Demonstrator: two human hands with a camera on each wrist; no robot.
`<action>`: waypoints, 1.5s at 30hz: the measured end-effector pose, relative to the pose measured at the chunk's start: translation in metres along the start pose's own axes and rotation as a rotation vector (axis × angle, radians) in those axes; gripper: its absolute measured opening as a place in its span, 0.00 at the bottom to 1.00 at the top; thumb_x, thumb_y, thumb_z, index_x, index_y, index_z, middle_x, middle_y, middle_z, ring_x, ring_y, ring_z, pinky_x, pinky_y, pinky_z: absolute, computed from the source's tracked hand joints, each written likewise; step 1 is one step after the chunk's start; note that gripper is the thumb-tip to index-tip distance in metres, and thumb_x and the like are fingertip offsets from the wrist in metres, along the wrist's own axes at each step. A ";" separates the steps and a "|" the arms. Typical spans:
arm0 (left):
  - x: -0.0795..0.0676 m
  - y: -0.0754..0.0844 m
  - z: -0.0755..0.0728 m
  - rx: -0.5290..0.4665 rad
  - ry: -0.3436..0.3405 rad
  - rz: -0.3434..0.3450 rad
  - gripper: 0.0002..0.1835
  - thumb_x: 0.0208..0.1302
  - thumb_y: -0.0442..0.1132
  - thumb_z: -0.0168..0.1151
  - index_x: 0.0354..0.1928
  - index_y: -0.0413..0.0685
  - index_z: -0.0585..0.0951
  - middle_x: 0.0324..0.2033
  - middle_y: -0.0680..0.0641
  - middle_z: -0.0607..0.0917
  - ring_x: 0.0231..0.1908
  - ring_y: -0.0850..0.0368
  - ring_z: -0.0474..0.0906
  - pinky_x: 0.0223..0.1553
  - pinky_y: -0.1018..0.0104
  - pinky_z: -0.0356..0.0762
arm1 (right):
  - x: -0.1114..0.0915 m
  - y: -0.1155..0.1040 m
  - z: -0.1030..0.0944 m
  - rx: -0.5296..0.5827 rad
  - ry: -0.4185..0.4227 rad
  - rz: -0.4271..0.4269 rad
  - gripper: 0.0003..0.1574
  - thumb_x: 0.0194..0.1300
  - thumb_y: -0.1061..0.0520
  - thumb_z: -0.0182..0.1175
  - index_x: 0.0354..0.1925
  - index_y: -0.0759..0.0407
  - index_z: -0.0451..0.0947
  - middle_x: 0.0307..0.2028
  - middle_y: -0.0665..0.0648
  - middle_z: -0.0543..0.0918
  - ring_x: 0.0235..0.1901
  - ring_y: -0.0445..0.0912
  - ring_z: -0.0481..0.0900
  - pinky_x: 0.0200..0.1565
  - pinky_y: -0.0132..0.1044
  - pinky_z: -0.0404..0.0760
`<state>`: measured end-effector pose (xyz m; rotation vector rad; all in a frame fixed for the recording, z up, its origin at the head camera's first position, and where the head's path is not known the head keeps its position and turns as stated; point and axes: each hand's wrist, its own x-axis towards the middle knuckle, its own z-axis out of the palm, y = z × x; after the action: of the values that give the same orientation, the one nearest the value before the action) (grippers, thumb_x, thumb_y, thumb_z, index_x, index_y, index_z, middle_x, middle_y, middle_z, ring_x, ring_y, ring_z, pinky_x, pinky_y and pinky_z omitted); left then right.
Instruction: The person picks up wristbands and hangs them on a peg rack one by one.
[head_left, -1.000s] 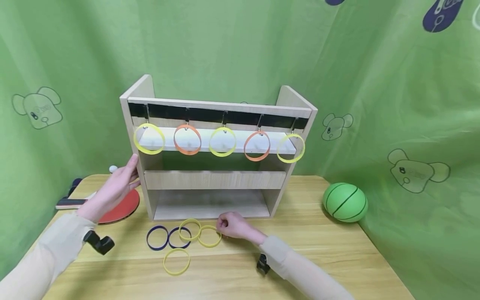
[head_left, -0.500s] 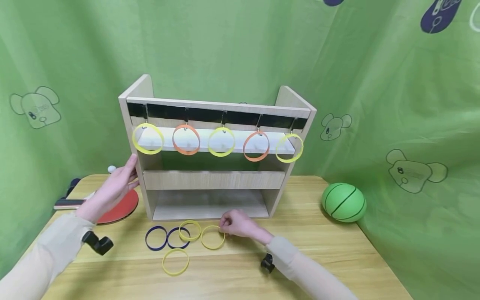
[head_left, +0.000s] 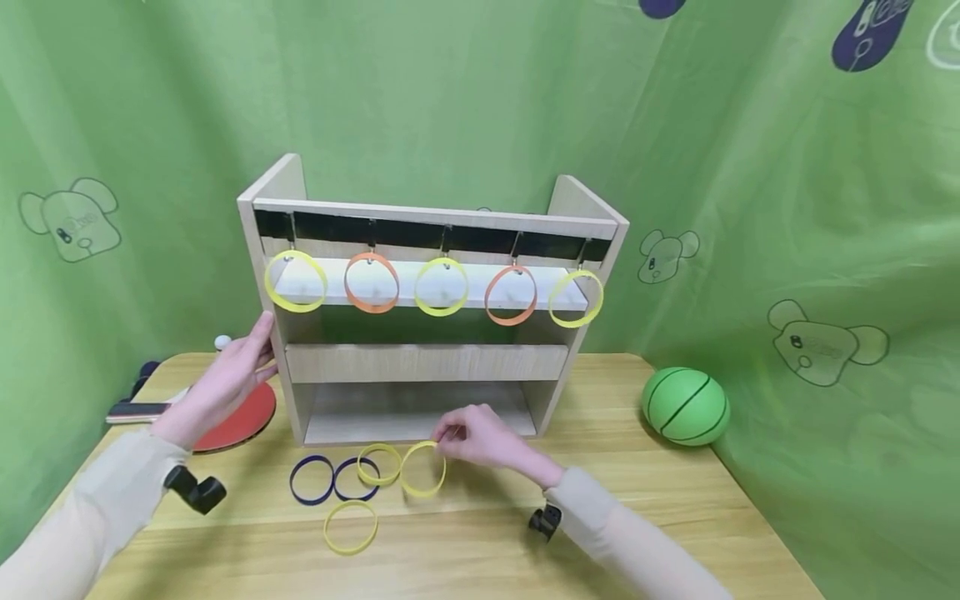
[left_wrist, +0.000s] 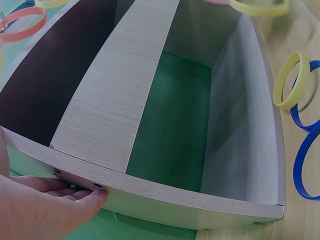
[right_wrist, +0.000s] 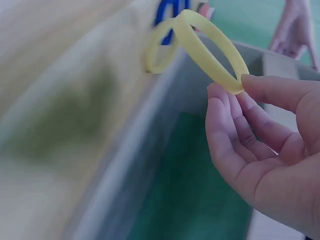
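My right hand (head_left: 483,435) pinches a yellow wristband (head_left: 422,469) between thumb and fingertips. In the right wrist view the pinched wristband (right_wrist: 212,52) is tilted upright, well above the shelf's base edge. On the table lie two more yellow wristbands (head_left: 351,550) and two dark blue wristbands (head_left: 292,482); one yellow overlaps a blue. My left hand (head_left: 228,375) rests against the left side panel of the wooden shelf rack (head_left: 427,363), its fingers (left_wrist: 92,202) on the outer face. Yellow and orange wristbands (head_left: 372,310) hang from several hooks along the rack's black strip (head_left: 405,233).
A red table tennis paddle (head_left: 243,421) lies left of the rack, partly behind my left forearm, with a white ball (head_left: 222,342) beyond. A green ball (head_left: 686,406) sits at the table's right edge. Green curtain (head_left: 450,100) closes off the back and sides.
My right hand has lifted the rightmost yellow wristband off the table, tipping it upright and drawing it slightly up toward the rack. My left hand stays at the side panel.
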<state>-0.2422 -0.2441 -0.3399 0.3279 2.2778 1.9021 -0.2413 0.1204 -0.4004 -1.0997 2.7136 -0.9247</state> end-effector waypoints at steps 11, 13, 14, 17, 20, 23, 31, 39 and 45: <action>0.001 -0.003 0.000 0.001 0.003 0.003 0.50 0.72 0.70 0.26 0.77 0.37 0.34 0.78 0.35 0.34 0.77 0.35 0.32 0.78 0.37 0.39 | 0.004 -0.069 -0.052 0.068 0.007 -0.089 0.06 0.64 0.59 0.67 0.40 0.59 0.85 0.34 0.53 0.89 0.32 0.33 0.82 0.38 0.24 0.86; 0.001 -0.002 0.000 0.005 0.004 0.003 0.50 0.72 0.70 0.26 0.77 0.37 0.34 0.78 0.35 0.34 0.77 0.34 0.32 0.78 0.37 0.39 | 0.007 -0.082 -0.063 0.060 0.024 -0.136 0.06 0.64 0.59 0.67 0.40 0.59 0.84 0.34 0.53 0.89 0.32 0.33 0.82 0.37 0.25 0.86; 0.001 -0.002 0.000 0.008 0.006 0.003 0.50 0.72 0.70 0.26 0.77 0.37 0.34 0.78 0.35 0.34 0.77 0.34 0.32 0.78 0.37 0.39 | 0.009 -0.089 -0.068 0.062 0.034 -0.161 0.06 0.64 0.60 0.67 0.40 0.59 0.84 0.35 0.53 0.89 0.33 0.33 0.83 0.37 0.25 0.87; 0.000 -0.001 0.001 0.012 0.008 0.002 0.50 0.72 0.70 0.26 0.77 0.36 0.34 0.78 0.34 0.34 0.77 0.34 0.32 0.78 0.38 0.39 | 0.015 -0.109 -0.083 0.080 0.065 -0.210 0.06 0.63 0.61 0.67 0.40 0.59 0.84 0.35 0.54 0.89 0.34 0.35 0.83 0.38 0.26 0.88; 0.000 -0.001 0.002 0.009 0.011 -0.001 0.50 0.72 0.70 0.26 0.77 0.35 0.34 0.77 0.34 0.34 0.77 0.34 0.33 0.78 0.38 0.39 | 0.023 -0.127 -0.096 0.087 0.091 -0.251 0.06 0.64 0.61 0.67 0.41 0.59 0.84 0.35 0.53 0.89 0.34 0.35 0.83 0.39 0.26 0.88; 0.000 0.000 0.002 -0.002 0.018 -0.006 0.51 0.71 0.71 0.27 0.77 0.35 0.33 0.77 0.33 0.34 0.77 0.34 0.33 0.77 0.38 0.39 | 0.035 -0.144 -0.107 0.081 0.116 -0.282 0.06 0.64 0.61 0.67 0.41 0.59 0.84 0.35 0.52 0.89 0.33 0.36 0.83 0.37 0.27 0.87; 0.001 0.000 0.003 -0.015 0.029 -0.008 0.51 0.72 0.71 0.27 0.76 0.33 0.34 0.77 0.33 0.35 0.77 0.35 0.34 0.78 0.39 0.40 | 0.076 -0.177 -0.124 0.060 0.186 -0.301 0.08 0.65 0.60 0.66 0.43 0.61 0.84 0.35 0.54 0.88 0.34 0.37 0.83 0.39 0.25 0.86; 0.002 -0.002 0.002 -0.022 0.031 -0.003 0.50 0.72 0.71 0.28 0.77 0.35 0.37 0.78 0.34 0.37 0.78 0.35 0.36 0.78 0.38 0.41 | 0.112 -0.194 -0.130 -0.018 0.200 -0.306 0.08 0.66 0.59 0.65 0.43 0.59 0.84 0.36 0.54 0.88 0.34 0.38 0.83 0.41 0.21 0.82; 0.001 -0.002 0.001 -0.012 0.028 0.004 0.50 0.73 0.70 0.27 0.77 0.35 0.39 0.78 0.34 0.39 0.77 0.34 0.37 0.78 0.37 0.42 | 0.129 -0.199 -0.129 -0.082 0.178 -0.287 0.08 0.67 0.59 0.63 0.43 0.60 0.84 0.37 0.53 0.88 0.34 0.37 0.83 0.40 0.19 0.81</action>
<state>-0.2428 -0.2428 -0.3423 0.3064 2.2842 1.9342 -0.2513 -0.0106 -0.1643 -1.5244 2.8033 -0.9987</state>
